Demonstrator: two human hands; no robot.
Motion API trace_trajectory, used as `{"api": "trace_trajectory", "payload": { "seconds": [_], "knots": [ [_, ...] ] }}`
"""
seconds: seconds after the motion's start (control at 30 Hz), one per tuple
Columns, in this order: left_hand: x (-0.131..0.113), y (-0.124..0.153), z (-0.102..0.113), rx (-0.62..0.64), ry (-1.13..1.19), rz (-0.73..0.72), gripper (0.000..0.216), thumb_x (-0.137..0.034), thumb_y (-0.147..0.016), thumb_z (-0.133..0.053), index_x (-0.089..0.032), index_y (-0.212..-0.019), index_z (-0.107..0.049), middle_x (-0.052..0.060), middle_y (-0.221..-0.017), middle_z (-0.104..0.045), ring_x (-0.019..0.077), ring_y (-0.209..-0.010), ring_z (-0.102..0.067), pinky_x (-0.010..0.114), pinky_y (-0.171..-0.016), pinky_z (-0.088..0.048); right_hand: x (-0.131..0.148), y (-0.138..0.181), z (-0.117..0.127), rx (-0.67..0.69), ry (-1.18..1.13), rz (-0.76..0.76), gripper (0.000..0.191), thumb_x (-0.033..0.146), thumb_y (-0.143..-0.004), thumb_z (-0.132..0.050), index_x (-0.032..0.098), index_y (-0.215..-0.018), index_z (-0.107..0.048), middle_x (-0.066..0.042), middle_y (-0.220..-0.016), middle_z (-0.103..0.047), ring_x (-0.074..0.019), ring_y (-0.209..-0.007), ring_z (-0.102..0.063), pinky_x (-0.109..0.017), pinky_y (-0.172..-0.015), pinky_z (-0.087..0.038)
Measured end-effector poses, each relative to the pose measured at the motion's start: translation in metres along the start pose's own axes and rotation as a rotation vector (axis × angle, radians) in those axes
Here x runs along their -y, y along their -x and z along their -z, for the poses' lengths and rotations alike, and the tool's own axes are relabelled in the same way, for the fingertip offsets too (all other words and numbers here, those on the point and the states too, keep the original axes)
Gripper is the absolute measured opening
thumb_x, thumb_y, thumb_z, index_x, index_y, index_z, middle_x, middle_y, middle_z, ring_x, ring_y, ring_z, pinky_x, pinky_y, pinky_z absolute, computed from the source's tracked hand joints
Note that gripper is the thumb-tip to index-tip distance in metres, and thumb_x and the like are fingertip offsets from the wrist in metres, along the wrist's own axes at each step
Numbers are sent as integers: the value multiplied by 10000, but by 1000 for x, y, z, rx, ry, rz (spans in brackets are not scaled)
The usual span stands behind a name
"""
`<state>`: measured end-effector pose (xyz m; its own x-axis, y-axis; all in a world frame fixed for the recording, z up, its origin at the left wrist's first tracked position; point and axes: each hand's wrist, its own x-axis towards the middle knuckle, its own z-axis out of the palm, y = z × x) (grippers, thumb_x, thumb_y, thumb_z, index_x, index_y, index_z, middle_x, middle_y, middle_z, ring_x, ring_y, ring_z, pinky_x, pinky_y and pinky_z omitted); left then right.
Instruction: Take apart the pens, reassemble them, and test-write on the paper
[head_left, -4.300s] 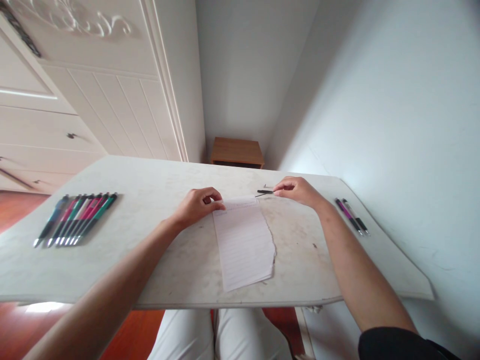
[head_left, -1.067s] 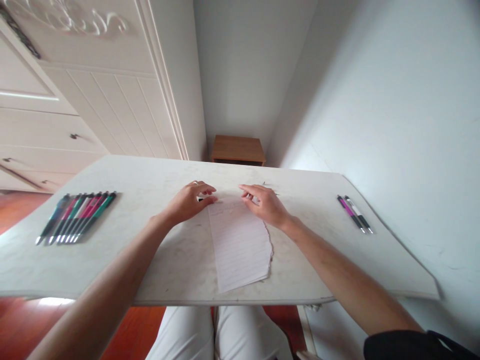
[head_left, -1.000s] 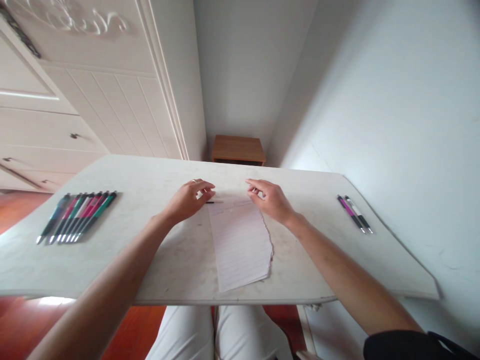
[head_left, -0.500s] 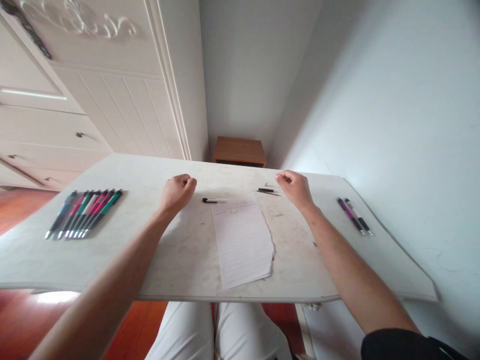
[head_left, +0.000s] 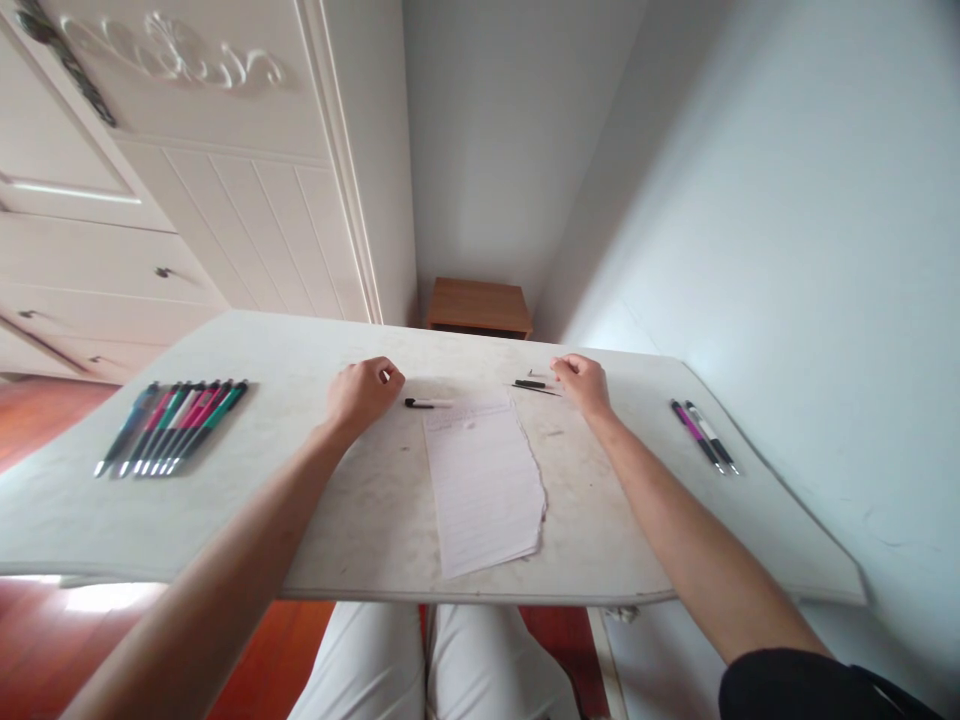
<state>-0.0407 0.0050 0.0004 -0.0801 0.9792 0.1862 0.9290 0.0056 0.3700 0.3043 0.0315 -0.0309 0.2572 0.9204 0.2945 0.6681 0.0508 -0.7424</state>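
Observation:
My left hand (head_left: 366, 393) rests on the table in a loose fist, with no object showing in it. Just to its right lies a white pen barrel part with a black end (head_left: 427, 404), above the top edge of a torn sheet of lined paper (head_left: 487, 490). My right hand (head_left: 583, 383) is also curled closed, and nothing shows in its fingers. Beside its fingertips lie a short black pen grip (head_left: 531, 384), a thin dark refill (head_left: 541, 391) and a tiny metallic piece (head_left: 530, 373).
Several coloured click pens (head_left: 176, 425) lie in a row at the left of the white table (head_left: 360, 530). Over on the right are a purple pen (head_left: 696, 436) and a white-and-black pen (head_left: 712, 438). A wall and a white cabinet (head_left: 247, 230) stand beyond the table.
Both fists have shifted slightly inward, the left one rightward and the right one leftward toward the pen parts. The pens, pen parts and paper lie as before.

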Motion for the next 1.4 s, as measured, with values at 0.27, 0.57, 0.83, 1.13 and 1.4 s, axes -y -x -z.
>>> {"api": "trace_trajectory", "payload": {
  "seconds": [0.27, 0.57, 0.83, 1.13, 1.4],
  "knots": [
    [0, 2, 5, -47, 205, -119, 281, -329, -824, -485, -177, -832, -722, 42, -719, -682, 180, -662, -586, 272, -599, -378, 10, 3, 3, -72, -11, 66, 336, 422, -808, -541, 181, -578, -587, 7, -517, -553, -143, -536, -484, -258, -551, -331],
    [5, 3, -3, 162, 310, -680, 353, -482, -803, -656, -177, -960, -739, 85, -951, -697, 227, -920, -613, 343, -833, -485, 61, 45, -8, 282, -16, 618, 154, 234, -878, -584, 178, -946, -710, -46, -844, -666, -144, -692, -595, -258, -684, -464],
    [20, -3, 3, 190, 213, -635, 367, -475, -791, -648, -198, -1011, -746, 76, -1011, -709, 252, -957, -619, 376, -881, -487, 74, 71, -26, 556, 46, 844, 177, 218, -908, -620, 160, -1023, -741, -84, -909, -664, -183, -855, -621, -306, -811, -483],
    [12, 0, 7, 264, 250, -533, 264, -419, -826, -606, -223, -886, -773, 48, -872, -709, 212, -820, -639, 313, -753, -482, 78, 74, -36, 494, 142, 902, 136, 217, -906, -630, 195, -950, -757, -65, -838, -651, -180, -789, -594, -308, -759, -455],
    [11, -1, 2, 225, 336, -544, 232, -275, -843, -544, -219, -895, -764, 44, -891, -725, 191, -825, -634, 299, -808, -487, 83, 75, -34, 459, 149, 916, 122, 212, -926, -595, 189, -880, -705, -71, -842, -664, -190, -804, -600, -319, -766, -460]
  ]
}}
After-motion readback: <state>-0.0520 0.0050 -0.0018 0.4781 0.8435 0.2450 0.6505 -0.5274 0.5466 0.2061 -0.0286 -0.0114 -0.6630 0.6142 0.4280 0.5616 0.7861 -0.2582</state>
